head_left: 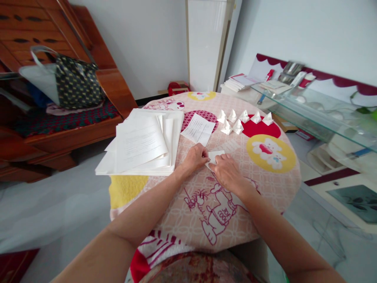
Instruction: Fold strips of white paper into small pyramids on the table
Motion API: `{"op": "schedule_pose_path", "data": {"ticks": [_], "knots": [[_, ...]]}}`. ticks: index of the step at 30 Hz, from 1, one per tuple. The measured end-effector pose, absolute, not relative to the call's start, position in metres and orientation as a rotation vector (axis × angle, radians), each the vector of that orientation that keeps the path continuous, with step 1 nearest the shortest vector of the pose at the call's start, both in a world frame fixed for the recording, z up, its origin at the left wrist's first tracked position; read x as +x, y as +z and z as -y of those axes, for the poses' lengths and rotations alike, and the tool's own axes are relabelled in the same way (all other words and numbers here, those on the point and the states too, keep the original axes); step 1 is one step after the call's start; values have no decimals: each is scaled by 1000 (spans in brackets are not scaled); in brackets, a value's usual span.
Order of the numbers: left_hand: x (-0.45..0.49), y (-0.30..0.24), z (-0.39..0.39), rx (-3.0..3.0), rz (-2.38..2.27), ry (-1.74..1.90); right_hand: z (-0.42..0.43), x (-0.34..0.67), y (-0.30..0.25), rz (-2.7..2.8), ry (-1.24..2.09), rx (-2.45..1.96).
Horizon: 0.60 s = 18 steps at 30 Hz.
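Observation:
A small folded piece of white paper [216,153] lies on the patterned tablecloth [188,212] between my hands. My left hand [195,158] pinches its left edge, thumb and fingertips together. From the right, my right hand [226,171] has its fingers closed over the paper's near right side. Just beyond rests a loose printed sheet [199,129]. Several small folded paper pieces with pointed tips [244,116] stand in two rows farther back on the right. A thick stack of paper [138,141] is to the left of my left hand, with printed sheets on top.
A glass shelf [318,114] juts out beside the table's right side, with booklets [238,82] and metal containers [291,70] behind it. On the left, a wooden bench [114,92] holds a patterned bag [77,82]. The round table's edge curves close to my body.

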<state>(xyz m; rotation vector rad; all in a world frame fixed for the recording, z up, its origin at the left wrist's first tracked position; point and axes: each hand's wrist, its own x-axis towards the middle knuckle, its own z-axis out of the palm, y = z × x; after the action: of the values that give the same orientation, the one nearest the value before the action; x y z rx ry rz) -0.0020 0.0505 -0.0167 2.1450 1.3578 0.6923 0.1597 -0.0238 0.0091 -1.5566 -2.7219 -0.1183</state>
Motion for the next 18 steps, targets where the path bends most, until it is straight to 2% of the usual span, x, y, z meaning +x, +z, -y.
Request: {"op": "schedule_pose_path", "data": {"ticks": [5, 18], "knots": [[-1, -16, -50, 2141, -1375, 686, 23, 162, 4, 2748, -171, -1350], [-6, -18, -54, 2160, -1322, 688, 16, 173, -4, 2698, -2, -1278]]}}
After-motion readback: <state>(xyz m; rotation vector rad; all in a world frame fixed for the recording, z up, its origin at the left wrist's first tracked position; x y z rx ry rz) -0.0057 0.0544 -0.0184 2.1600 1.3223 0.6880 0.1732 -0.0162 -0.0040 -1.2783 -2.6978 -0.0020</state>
